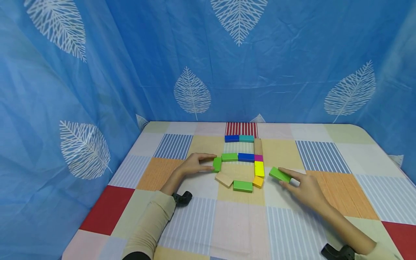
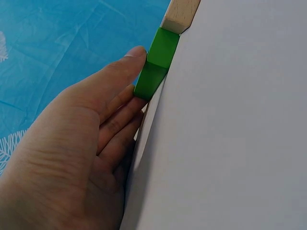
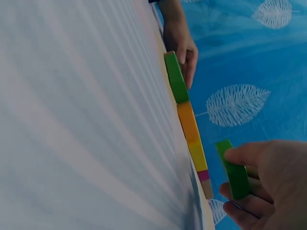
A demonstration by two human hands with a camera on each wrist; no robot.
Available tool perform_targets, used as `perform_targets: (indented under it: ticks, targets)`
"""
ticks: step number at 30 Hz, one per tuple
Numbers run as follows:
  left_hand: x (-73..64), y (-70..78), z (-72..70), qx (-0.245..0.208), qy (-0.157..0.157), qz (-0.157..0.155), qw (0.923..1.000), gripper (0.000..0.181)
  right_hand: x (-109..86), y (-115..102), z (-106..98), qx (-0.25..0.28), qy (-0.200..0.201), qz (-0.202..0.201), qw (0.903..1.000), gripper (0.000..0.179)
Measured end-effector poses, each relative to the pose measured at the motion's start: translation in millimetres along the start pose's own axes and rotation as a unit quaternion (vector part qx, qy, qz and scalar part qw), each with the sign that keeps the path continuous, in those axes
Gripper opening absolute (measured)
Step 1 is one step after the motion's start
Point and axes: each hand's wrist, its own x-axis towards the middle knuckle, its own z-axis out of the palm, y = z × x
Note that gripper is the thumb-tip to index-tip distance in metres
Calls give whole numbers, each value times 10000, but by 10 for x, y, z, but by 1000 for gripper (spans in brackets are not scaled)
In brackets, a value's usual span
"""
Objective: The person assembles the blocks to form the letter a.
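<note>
Flat coloured blocks form an outline on the table. At its left side my left hand pinches a green block that lies on the cloth; the left wrist view shows the thumb against that green block with the other fingers behind. To the right of the outline, my right hand holds another green block between thumb and fingers, apart from the others. In the right wrist view, this held green block appears raised and tilted.
The outline includes a plain wooden block, a front green block, an orange block, a yellow block, a magenta block and blue block. Farther back lies a teal block. A blue curtain hangs behind.
</note>
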Motion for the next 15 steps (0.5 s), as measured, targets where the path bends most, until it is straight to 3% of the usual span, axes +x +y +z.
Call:
perform_targets:
  ticks: [6, 15]
  targets:
    - [-8, 6, 7, 8, 51, -4, 10000, 55, -67, -6, 65, 121, -459, 48, 9989, 41]
    - [-2, -4, 6, 29, 24, 29, 10000, 56, -99, 23, 177, 159, -491, -263, 9983, 40]
